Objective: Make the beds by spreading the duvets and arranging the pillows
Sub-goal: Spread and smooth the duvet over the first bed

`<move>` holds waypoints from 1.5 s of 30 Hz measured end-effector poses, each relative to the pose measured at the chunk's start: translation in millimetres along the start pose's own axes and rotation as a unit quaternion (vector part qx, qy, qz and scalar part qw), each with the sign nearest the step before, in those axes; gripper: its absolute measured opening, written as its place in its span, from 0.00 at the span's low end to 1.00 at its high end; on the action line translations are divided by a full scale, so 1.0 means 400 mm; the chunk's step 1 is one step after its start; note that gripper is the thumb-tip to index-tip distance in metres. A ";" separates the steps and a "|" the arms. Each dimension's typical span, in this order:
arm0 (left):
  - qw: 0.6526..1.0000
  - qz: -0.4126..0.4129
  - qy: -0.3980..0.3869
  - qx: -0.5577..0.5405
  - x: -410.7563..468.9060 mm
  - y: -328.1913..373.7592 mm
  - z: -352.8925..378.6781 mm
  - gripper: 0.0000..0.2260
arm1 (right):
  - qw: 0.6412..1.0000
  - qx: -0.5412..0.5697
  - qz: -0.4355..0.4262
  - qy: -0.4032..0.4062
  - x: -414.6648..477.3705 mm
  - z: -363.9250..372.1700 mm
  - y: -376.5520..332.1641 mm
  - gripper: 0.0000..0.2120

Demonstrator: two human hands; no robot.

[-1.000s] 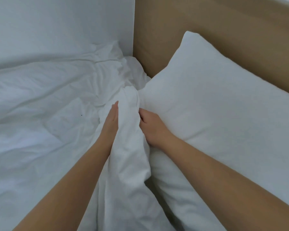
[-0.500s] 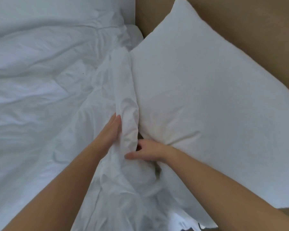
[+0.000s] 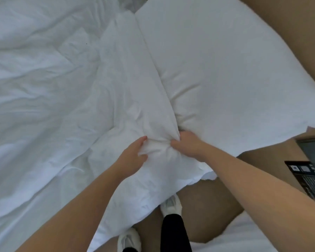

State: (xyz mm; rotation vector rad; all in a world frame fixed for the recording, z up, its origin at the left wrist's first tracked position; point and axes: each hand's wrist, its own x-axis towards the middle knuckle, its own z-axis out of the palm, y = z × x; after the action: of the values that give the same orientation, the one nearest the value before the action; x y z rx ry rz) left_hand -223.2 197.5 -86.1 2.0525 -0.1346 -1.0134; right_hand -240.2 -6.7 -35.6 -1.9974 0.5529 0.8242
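A crumpled white duvet (image 3: 44, 91) covers the bed on the left. Its folded top edge runs as a thick ridge down the middle, beside a large white pillow (image 3: 225, 75) lying against the tan headboard (image 3: 298, 24). My left hand (image 3: 133, 157) grips the bunched near end of that ridge from the left. From the right, my right hand (image 3: 187, 144) pinches the same bunch of fabric, just below the pillow's lower corner. The two hands are close together at the bed's side edge.
Below the hands the duvet hangs over the side of the bed above a brown floor (image 3: 207, 211), where my white shoes (image 3: 171, 206) stand. A second white bed (image 3: 244, 237) shows at the bottom right. A dark printed card (image 3: 309, 180) lies on a surface at the right.
Both hands slid along the duvet's folded edge toward me, from near the headboard corner to the bed's side. The right hand went from open fingers to pinching the fabric. The view tilted down.
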 end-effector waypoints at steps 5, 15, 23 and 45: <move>0.988 0.117 -0.053 0.088 -0.115 0.097 0.126 0.27 | 0.990 0.090 0.099 -0.048 -0.180 -0.141 0.071 0.11; 0.995 0.033 -0.051 0.085 -0.066 0.007 0.284 0.23 | 0.985 -0.116 0.115 -0.057 -0.220 -0.023 0.313 0.25; 0.993 0.047 -0.072 0.077 -0.192 -0.012 0.321 0.36 | 0.977 0.168 0.109 -0.073 -0.290 -0.027 0.261 0.15; 0.963 -0.042 0.243 -0.109 -0.428 0.140 0.004 0.12 | 0.965 0.230 0.086 0.089 -0.331 0.012 -0.213 0.10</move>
State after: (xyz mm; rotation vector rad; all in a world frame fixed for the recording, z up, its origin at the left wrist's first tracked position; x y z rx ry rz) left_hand -325.1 231.4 58.5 2.0498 0.3080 -0.5194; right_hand -276.7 50.0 106.8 -1.6161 0.9403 0.5540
